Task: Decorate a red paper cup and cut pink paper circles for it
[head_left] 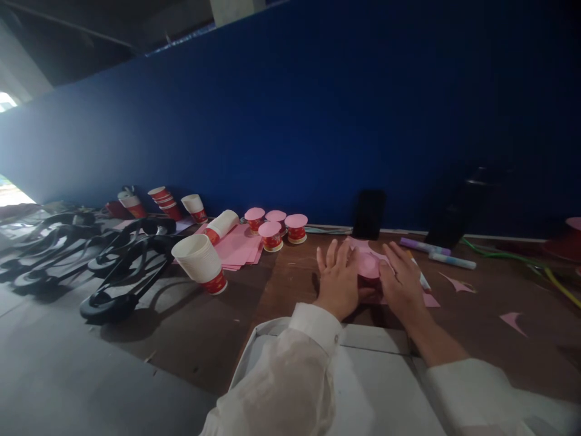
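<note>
Left hand (338, 277), fingers spread, and right hand (403, 284), pinch not discernible, flank a pink paper disc (368, 264) toward the tabletop's (290, 275) far edge, presumably to steady it.

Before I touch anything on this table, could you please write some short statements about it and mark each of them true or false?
1. Four red cups topped with pink discs stand to the left of the hands. True.
2. The purple marker lies left of both hands. False: it lies to the right of them.
3. A round pink piece is between the left hand and the right hand. True.
4. The partition behind the table is white. False: it is blue.
5. Pink scraps lie to the right of the right hand. True.
</note>
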`<state>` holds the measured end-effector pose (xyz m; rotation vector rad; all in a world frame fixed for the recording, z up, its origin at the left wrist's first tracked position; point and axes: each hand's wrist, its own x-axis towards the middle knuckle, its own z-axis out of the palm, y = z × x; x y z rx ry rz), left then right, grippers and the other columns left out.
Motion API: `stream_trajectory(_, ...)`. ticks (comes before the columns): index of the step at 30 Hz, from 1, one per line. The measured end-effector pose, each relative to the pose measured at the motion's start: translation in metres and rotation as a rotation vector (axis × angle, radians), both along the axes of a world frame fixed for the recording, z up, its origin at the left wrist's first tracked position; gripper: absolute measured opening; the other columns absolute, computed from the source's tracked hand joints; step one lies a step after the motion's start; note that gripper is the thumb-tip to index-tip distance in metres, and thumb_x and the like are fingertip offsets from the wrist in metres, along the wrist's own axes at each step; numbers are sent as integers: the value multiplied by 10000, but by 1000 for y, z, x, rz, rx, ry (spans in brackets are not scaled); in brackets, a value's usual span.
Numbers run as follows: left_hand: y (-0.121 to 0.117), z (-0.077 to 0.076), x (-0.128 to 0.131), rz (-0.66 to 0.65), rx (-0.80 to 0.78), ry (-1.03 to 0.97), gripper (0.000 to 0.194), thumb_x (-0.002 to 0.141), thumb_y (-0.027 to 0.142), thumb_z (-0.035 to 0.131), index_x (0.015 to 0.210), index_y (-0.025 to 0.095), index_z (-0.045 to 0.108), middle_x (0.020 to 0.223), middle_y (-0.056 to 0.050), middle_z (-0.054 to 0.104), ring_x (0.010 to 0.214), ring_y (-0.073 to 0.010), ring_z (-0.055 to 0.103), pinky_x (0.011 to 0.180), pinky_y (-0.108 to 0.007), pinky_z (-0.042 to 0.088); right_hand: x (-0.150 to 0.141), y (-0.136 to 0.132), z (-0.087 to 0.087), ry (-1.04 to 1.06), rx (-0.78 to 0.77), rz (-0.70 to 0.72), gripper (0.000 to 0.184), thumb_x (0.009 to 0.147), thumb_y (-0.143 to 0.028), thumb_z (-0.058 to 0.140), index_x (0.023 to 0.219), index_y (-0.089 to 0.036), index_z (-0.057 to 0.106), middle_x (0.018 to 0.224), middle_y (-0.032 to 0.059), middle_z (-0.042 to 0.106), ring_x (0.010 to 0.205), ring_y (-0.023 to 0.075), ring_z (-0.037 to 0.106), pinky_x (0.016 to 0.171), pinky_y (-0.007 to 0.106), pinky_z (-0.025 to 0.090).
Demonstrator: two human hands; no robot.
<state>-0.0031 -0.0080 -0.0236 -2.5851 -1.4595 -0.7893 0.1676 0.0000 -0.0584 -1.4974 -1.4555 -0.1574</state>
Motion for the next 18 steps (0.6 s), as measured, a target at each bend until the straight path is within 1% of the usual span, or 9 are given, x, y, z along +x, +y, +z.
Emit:
stream_trajectory(4, -1, 2, 0, 5, -5, 19, 756, 907, 438, 635, 1585, 204, 394, 1715, -110, 301, 1597, -364, 190, 1279, -687, 152, 1, 2, -4, 59, -24, -23, 578, 943, -456, 447, 1392, -153, 650, 1491, 190, 603, 1421, 357, 518, 1201, 619, 375)
stream_trajectory(7, -1, 2, 1, 7, 5, 23, 760, 907, 437, 638, 1586, 199, 393, 1711, -113, 310, 1598, -362, 189, 1278, -687, 155, 1, 2, -6, 74, -36, -10, 591, 952, -469, 430, 1404, -148, 635, 1499, 191, 594, 1434, 352, 507, 1211, 614, 362)
stream_trajectory(12, 0, 0, 1, 11, -11, 17, 782, 902, 458, 641, 1597, 215, 377, 1709, -105, 317, 1604, -345, 188, 1285, -669, 153, -2, -2, -4, 80, -34, 14, 595, 982, -498, 380, 1383, -148, 645, 1465, 198, 621, 1410, 342, 536, 1202, 600, 375)
stream_trajectory(16, -2, -1, 1, 8, -20, -16, 877, 903, 485, 640, 1636, 170, 275, 1721, -133, 286, 1609, -347, 173, 1283, -676, 127, -5, -10, 1, 101, -19, 4, 660, 1020, -552, 319, 1443, -121, 587, 1467, 216, 614, 1399, 337, 547, 1189, 591, 387)
stream_trajectory(18, -5, 0, 3, -2, -12, -28, 938, 898, 497, 640, 1649, 130, 213, 1727, -153, 262, 1611, -352, 159, 1284, -681, 116, -7, -15, 3, 128, -11, -17, 681, 1019, -589, 347, 1480, -131, 550, 1492, 219, 592, 1409, 347, 533, 1182, 606, 381)
